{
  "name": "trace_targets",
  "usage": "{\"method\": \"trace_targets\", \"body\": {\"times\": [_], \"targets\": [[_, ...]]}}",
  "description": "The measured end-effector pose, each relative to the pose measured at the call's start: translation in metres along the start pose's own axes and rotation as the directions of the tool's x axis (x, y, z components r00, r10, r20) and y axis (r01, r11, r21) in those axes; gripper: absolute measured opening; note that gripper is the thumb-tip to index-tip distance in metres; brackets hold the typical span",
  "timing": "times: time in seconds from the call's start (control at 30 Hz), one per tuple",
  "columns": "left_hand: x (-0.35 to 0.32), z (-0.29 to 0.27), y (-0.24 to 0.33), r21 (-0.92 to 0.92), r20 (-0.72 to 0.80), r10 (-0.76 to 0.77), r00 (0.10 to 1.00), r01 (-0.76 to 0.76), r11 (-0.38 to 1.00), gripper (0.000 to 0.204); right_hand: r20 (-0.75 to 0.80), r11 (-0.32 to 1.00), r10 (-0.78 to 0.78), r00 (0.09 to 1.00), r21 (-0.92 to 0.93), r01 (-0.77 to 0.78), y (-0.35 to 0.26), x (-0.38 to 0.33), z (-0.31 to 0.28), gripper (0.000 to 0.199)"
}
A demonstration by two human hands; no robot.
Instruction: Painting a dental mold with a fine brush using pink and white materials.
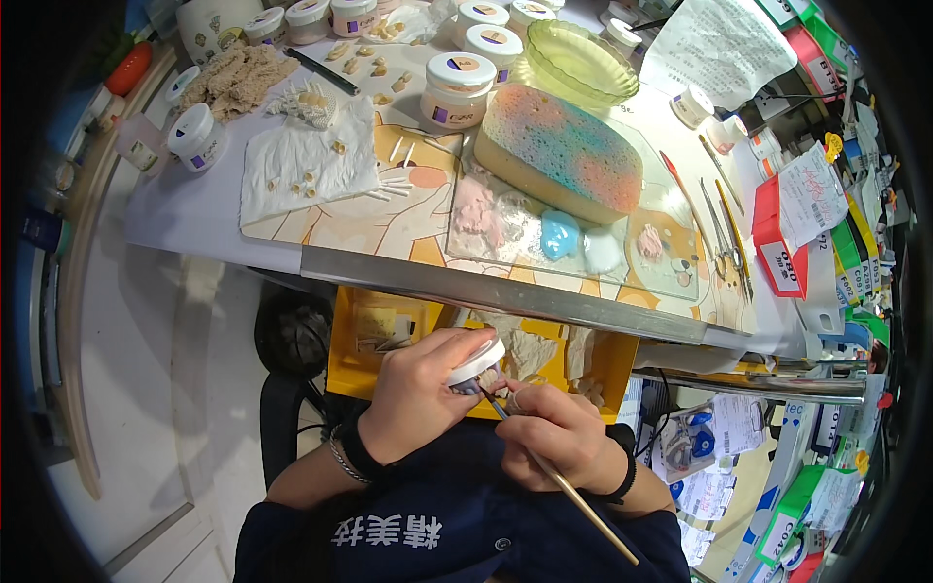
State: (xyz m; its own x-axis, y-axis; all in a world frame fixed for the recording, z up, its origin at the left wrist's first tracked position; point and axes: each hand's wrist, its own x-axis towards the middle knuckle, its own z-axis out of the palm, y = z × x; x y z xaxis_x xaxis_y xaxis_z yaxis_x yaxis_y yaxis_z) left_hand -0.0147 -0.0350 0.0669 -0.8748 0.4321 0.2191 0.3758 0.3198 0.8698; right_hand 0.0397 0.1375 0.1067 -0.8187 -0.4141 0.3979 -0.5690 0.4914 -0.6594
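My left hand (420, 394) is closed around a small white-lidded jar (475, 362), held in front of my chest below the desk edge. My right hand (554, 432) grips a thin wooden-handled brush (573, 494), its tip touching something small held at the jar, between both hands. What the tip touches is too small to make out. Both hands hover over an open yellow drawer (350, 335) with crumpled tissue in it.
A multicoloured sponge (562, 151) lies on a glass slab (671, 282) with pink, blue and white paste blobs. Several white jars (457, 87), a green glass dish (578, 60), tissue with small teeth (306, 165), metal tools (724, 228) and a red box (782, 248) crowd the desk.
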Motion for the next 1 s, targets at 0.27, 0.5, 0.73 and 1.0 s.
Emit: {"method": "trace_targets", "body": {"times": [0.27, 0.5, 0.73, 1.0], "targets": [[0.0, 0.001, -0.002, -0.017, -0.028, 0.047, 0.999, -0.047, 0.999, 0.043, -0.02, 0.999, -0.036, 0.999, 0.017, 0.037, 0.002, -0.001, 0.0, 0.017], [0.001, 0.001, -0.004, -0.047, -0.015, 0.053, 0.998, -0.054, 0.997, 0.045, -0.031, 0.998, -0.041, 0.999, -0.038, 0.04, -0.002, 0.008, -0.008, 0.019], [0.007, 0.002, -0.009, -0.158, -0.025, 0.144, 0.989, -0.146, 0.977, 0.045, -0.313, 0.949, 0.257, 0.914, 0.261, -0.177, 0.027, 0.063, -0.083, 0.029], [0.003, -0.007, -0.013, -0.372, 0.035, -0.051, 0.998, 0.061, 0.926, 0.042, -0.369, 0.921, 0.094, 0.925, -0.32, -0.221, 0.082, 0.148, -0.126, 0.014]]}}
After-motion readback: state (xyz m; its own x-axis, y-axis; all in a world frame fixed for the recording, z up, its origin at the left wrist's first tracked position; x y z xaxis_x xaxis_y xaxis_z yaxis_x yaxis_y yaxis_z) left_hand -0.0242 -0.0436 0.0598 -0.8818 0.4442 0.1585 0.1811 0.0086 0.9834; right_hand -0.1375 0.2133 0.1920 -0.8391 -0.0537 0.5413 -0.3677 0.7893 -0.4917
